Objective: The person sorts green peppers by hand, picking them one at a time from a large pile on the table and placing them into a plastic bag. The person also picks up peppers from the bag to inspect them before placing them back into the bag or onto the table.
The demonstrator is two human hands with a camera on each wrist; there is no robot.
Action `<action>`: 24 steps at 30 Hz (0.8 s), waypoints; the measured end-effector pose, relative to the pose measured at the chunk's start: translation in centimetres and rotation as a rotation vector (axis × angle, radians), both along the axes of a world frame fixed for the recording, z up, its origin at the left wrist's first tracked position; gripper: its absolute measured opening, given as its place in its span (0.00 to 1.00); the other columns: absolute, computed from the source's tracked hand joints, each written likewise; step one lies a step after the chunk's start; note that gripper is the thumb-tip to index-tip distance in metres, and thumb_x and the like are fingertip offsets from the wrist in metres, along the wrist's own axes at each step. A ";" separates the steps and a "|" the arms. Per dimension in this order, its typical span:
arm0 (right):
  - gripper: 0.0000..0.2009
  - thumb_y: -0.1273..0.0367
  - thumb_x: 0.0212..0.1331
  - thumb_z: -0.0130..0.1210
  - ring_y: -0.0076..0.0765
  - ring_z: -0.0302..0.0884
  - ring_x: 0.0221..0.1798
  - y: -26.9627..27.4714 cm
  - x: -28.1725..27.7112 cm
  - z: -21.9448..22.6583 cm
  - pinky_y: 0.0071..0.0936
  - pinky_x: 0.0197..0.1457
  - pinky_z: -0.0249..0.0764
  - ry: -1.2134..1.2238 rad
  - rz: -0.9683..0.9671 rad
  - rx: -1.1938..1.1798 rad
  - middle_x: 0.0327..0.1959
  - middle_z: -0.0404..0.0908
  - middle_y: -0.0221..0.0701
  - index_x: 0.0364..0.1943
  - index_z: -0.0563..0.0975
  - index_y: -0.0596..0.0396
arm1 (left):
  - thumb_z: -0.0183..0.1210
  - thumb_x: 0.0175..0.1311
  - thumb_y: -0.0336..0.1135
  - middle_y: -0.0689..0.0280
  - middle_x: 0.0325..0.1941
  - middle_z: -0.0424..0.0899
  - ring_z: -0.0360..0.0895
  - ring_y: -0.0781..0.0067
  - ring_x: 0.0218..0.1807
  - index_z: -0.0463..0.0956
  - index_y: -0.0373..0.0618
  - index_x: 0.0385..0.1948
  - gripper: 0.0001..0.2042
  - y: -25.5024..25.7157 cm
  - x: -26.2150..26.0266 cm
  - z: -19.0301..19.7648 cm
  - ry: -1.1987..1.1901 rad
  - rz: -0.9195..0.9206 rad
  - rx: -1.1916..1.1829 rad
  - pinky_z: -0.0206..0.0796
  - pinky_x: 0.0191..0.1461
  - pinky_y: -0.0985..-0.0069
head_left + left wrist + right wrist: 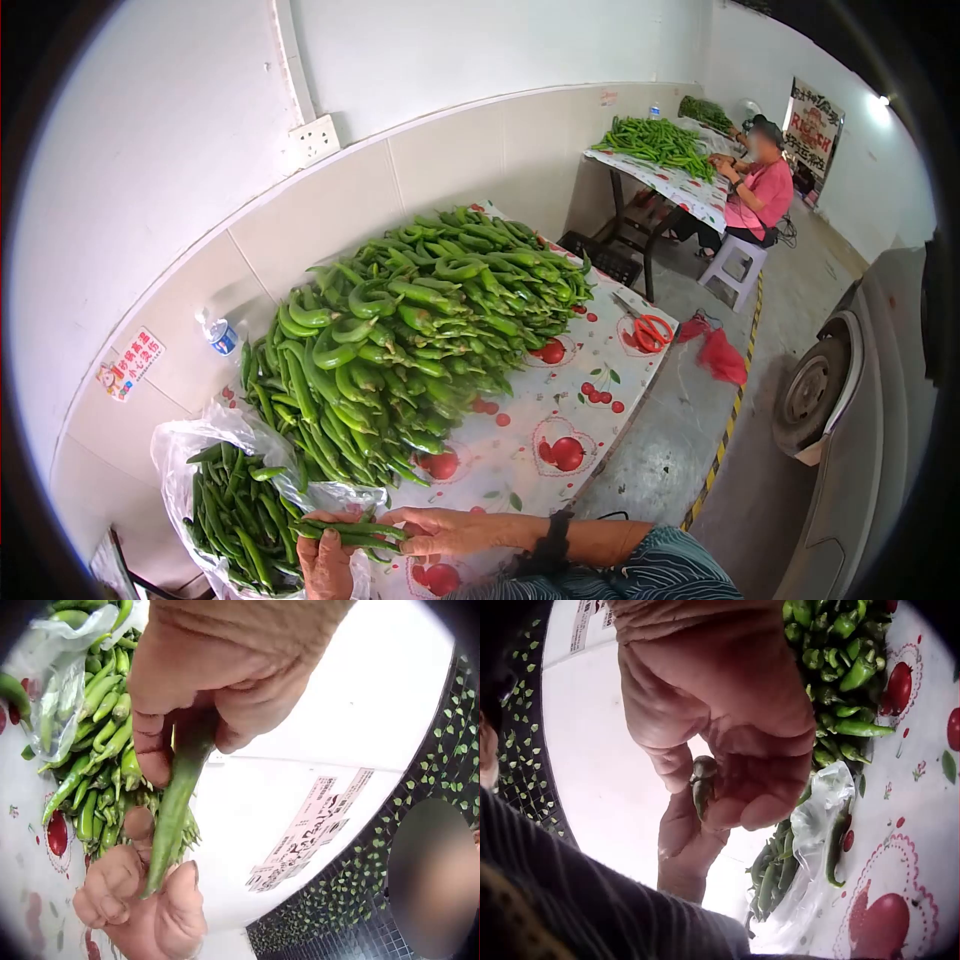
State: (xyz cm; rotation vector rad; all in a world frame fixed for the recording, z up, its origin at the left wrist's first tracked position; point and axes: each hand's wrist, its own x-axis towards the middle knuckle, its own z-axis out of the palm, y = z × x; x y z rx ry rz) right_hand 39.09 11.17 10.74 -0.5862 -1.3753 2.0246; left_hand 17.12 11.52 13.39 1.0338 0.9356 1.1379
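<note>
In the head view, several long green peppers lie between the two hands, above the table's front edge. My left hand grips them at one end; in the left wrist view its thumb and fingers pinch a pepper that points down toward the other hand. Around the other end curl the fingers of my right hand, and the right wrist view has a pepper tip between its thumb and fingers. Beside the left hand stands a clear plastic bag holding green peppers.
A large heap of green peppers covers much of the cherry-print table. Orange-handled scissors lie at its far right corner. A bottle is by the wall. Farther back, a person in pink sits at another pepper-laden table; a vehicle stands right.
</note>
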 end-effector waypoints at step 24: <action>0.20 0.63 0.66 0.47 0.16 0.61 0.23 -0.3 -0.6 -2.1 0.15 0.24 0.60 0.021 0.000 -0.165 0.27 0.71 0.25 0.60 0.66 0.52 | 0.63 0.58 0.38 0.56 0.40 0.79 0.79 0.70 0.36 0.69 0.32 0.43 0.19 -1.6 1.4 0.7 0.213 -0.129 0.175 0.75 0.34 0.78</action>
